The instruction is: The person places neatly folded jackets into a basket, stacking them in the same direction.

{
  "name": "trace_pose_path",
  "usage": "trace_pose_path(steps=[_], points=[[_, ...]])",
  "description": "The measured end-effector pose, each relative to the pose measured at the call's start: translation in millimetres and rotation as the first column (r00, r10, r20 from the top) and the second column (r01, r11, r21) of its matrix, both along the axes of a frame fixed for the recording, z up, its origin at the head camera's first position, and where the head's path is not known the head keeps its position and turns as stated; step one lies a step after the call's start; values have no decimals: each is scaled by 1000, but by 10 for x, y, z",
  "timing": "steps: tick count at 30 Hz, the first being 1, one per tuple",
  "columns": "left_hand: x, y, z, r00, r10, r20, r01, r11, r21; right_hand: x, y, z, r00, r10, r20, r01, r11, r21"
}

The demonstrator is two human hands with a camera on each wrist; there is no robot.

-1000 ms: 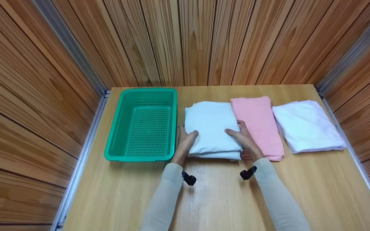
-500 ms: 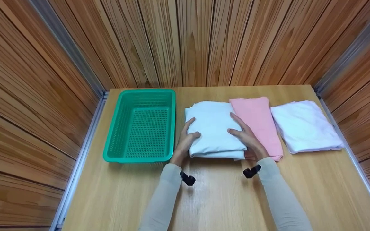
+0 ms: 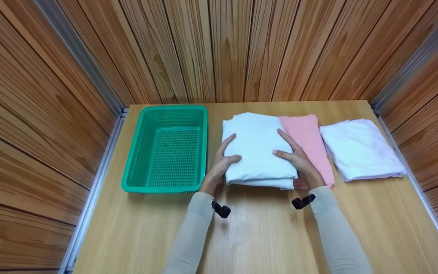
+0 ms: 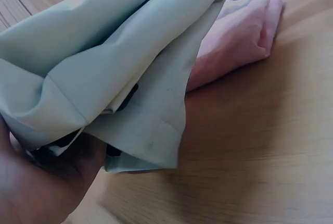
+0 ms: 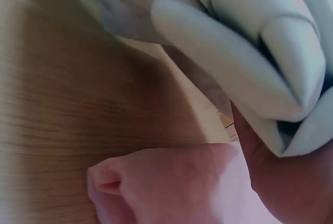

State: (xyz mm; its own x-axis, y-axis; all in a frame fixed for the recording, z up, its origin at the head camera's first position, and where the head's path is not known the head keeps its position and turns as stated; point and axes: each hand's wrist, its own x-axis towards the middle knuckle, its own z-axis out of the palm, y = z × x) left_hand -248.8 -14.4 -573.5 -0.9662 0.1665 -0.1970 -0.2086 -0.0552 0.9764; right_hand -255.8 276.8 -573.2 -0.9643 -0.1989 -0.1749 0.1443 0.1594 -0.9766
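Cloth (image 3: 257, 148), folded white one, is up off the surface (image 3: 257, 236) beside the green basket (image 3: 205, 152), partly hiding the pink cloth (image 3: 310, 133); left hand (image 3: 220, 165) and right hand (image 3: 303, 164) hold opposite sides, grip spread pretty wide.

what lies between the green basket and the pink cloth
In the head view, a folded pale cloth, held by the left hand and the right hand, is between the green basket and the pink cloth, which it partly hides.

The place looks like a booth or staged workstation: wood-grain panels (image 3: 229, 49) wall three sides of the pale worktop (image 3: 257, 236), and grey metal rails (image 3: 84, 55) run up the corners and along its side edges.
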Motion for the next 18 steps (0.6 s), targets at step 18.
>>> trace_pose_path(steps=[18], points=[[-67, -81, 335, 995, -47, -84, 51, 998, 44, 4, -58, 383, 999, -12, -51, 6, 995, -103]])
